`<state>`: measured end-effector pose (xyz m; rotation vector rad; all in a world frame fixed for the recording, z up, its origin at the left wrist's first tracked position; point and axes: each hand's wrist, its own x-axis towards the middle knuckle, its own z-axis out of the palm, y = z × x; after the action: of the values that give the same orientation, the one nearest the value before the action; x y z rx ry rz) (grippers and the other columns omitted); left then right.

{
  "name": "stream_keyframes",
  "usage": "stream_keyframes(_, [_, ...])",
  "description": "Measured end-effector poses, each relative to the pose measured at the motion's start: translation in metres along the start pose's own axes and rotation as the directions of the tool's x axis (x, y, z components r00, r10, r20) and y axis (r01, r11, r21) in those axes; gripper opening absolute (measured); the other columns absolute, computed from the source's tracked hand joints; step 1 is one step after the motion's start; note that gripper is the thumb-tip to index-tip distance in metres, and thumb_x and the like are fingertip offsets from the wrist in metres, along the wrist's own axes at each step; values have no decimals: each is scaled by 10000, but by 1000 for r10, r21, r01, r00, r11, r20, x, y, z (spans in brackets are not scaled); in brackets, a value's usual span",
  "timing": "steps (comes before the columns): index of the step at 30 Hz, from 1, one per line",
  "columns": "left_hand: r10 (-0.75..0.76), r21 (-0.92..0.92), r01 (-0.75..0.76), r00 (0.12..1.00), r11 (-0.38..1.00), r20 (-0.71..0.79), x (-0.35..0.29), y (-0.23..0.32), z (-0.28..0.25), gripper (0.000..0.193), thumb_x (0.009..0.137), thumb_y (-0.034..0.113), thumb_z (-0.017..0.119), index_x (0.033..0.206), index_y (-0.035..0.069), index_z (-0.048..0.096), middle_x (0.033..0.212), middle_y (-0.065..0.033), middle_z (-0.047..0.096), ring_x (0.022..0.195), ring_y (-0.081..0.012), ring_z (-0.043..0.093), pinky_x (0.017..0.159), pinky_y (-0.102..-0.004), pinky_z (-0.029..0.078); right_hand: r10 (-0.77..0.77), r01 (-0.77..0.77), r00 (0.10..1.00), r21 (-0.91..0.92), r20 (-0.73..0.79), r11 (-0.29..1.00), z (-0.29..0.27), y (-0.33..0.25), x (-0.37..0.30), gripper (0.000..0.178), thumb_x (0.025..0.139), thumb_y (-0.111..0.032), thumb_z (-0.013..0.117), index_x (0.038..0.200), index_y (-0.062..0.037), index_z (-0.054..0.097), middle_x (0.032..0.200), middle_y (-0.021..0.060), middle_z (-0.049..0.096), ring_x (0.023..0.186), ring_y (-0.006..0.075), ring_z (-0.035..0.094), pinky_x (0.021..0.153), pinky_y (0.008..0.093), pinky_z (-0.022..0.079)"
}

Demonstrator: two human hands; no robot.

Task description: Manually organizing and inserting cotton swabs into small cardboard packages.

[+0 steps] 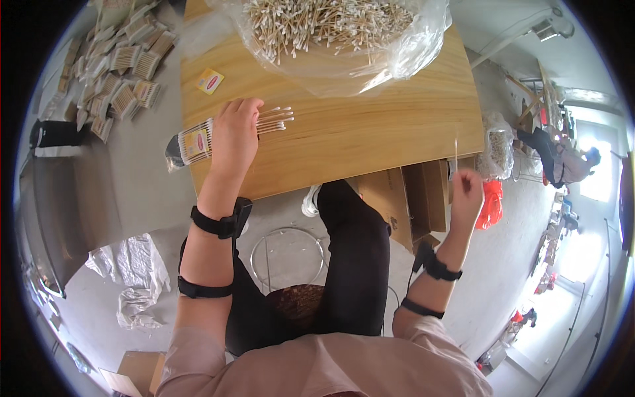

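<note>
Over the left part of the table, my left hand is closed around several cotton swabs, whose white tips stick out to its right. Against the other side of that hand lies a clear pack of cotton swabs with a yellow and red label, partly covered by the hand. My right hand is raised off the table's right edge, its fingers pinching a single cotton swab that points up. A small yellow card lies flat beyond my left hand.
A large clear bag of loose cotton swabs sits at the table's far side. Many filled swab packs are piled to the left. Cardboard boxes and a red plastic bag are below right. Another person is farther right.
</note>
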<state>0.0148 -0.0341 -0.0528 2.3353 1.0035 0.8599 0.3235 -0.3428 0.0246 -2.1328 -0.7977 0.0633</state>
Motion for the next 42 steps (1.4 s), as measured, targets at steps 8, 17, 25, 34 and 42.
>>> stream_keyframes(8, [-85, -77, 79, 994, 994, -65, 4, 12, 0, 152, 852, -19, 599, 979, 52, 641, 876, -114, 675, 868, -349, 626, 761, -448, 493, 303, -275, 953, -353, 26, 894, -27, 69, -53, 133, 889, -81, 696, 1002, -25, 654, 903, 41, 637, 814, 127, 590, 768, 278, 501])
stream_keyframes(17, [-97, -62, 96, 995, 993, 1, 2, 4, 4, 153, 851, 7, 566, 966, 45, 661, 905, -115, 690, 900, -337, 616, 793, -440, 487, -106, 46, 779, 112, 618, 993, 100, -91, 22, 232, 954, -105, 639, 1168, -17, 633, 1028, 153, 654, 908, 224, 660, 818, 299, 518])
stream_keyframes(25, [-35, -83, 41, 996, 996, 77, 4, 5, 2, 130, 863, 6, 599, 968, 37, 668, 870, -129, 676, 856, -347, 620, 768, -443, 488, -311, 327, 691, 103, 653, 940, 247, -163, 73, 358, 889, -59, 566, 1242, -77, 623, 1237, 189, 588, 1149, 379, 573, 982, 426, 467])
stream_keyframes(34, [-74, -122, 83, 994, 989, 75, -2, 13, -5, 245, 774, -54, 550, 968, 46, 659, 912, -123, 670, 924, -352, 611, 830, -452, 464, -230, 431, 792, -251, 566, 867, 272, -161, 67, 355, 868, -58, 550, 1209, -10, 635, 1305, 185, 549, 1227, 394, 497, 1029, 435, 435])
stream_keyframes(42, [-86, -115, 91, 995, 989, 43, -1, 14, -5, 158, 833, -18, 590, 967, 33, 659, 903, -141, 660, 908, -368, 607, 806, -451, 467, -227, 302, 813, -55, 536, 952, 242, -147, 39, 231, 916, -56, 569, 1095, 34, 682, 1143, 165, 643, 1107, 349, 584, 958, 404, 473])
